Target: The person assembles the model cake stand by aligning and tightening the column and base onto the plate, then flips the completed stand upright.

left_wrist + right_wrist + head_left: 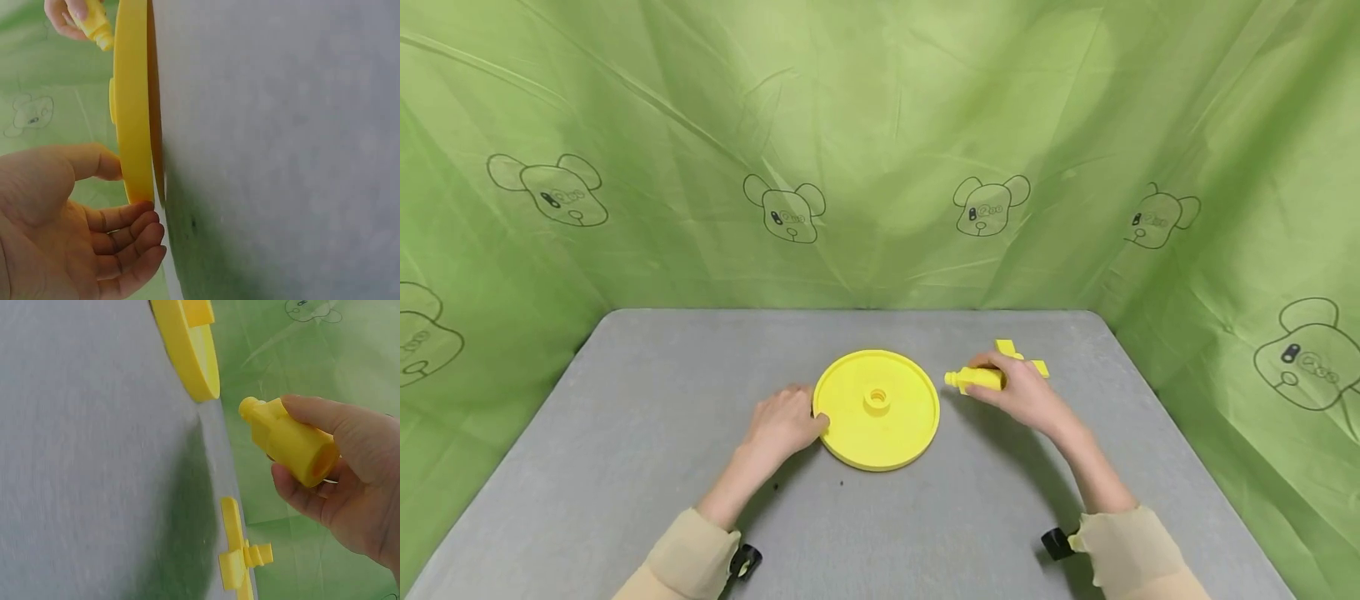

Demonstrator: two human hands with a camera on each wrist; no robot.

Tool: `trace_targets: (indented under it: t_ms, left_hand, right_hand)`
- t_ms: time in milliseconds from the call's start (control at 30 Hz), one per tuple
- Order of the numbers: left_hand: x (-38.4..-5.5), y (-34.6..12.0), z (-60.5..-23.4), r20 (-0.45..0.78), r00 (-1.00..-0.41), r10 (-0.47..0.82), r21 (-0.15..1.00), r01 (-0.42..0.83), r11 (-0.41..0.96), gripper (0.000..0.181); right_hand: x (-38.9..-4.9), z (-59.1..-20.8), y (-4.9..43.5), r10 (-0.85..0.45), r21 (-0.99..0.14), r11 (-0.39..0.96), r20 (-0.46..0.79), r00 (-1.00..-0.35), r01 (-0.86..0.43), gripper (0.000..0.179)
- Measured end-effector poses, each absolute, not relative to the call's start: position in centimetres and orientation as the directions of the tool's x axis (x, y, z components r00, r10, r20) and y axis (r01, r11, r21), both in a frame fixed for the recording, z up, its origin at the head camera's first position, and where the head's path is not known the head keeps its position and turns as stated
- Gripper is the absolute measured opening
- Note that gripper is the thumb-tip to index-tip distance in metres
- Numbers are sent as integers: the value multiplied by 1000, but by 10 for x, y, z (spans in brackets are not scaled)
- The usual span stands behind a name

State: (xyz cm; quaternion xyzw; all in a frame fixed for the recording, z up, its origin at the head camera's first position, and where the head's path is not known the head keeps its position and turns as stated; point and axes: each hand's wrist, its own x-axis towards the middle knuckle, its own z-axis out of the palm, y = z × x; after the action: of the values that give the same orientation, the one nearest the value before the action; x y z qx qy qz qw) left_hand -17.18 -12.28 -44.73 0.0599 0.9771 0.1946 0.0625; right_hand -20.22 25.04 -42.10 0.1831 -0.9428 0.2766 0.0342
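Observation:
A shallow yellow round disc (850, 437) with a raised rim and a hollow centre hub is on the grey table. My left hand (784, 423) pinches its left edge, thumb on the upper side and index fingertip at the lower edge, as the left wrist view shows. Right of the disc, my right hand (1028, 398) grips a yellow cylindrical piece (294, 447) between thumb and fingers, above the table. That piece has a narrow knobbed end pointing toward the disc and a hollow opposite end. Behind the right hand, a yellow cross-shaped piece (232, 569) with a ridged stub rests on the table.
The grey table (662, 375) reaches to green cloth curtains (880, 125) at the back and both sides, printed with bear-head outlines. Black wrist cameras sit at both sleeves. Small dark specks (777, 487) dot the table near the left wrist.

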Motion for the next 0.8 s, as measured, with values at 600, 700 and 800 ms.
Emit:
trace_targets:
  t_ms: [600, 700, 800]
  left_hand:
    - [-158, -121, -444, -151, -973, 177, 381, 108, 918, 17]
    - [-157, -121, -444, -149, -970, 190, 369, 124, 921, 15]
    - [-157, -122, -443, -152, -969, 195, 374, 126, 919, 13]
  right_hand:
    - [-190, -408, 202, -326, -567, 697, 292, -899, -438, 39]
    - [-188, -408, 193, -338, -582, 686, 277, -900, -437, 39]
    - [-186, -407, 183, -336, -595, 685, 253, -907, -420, 40]
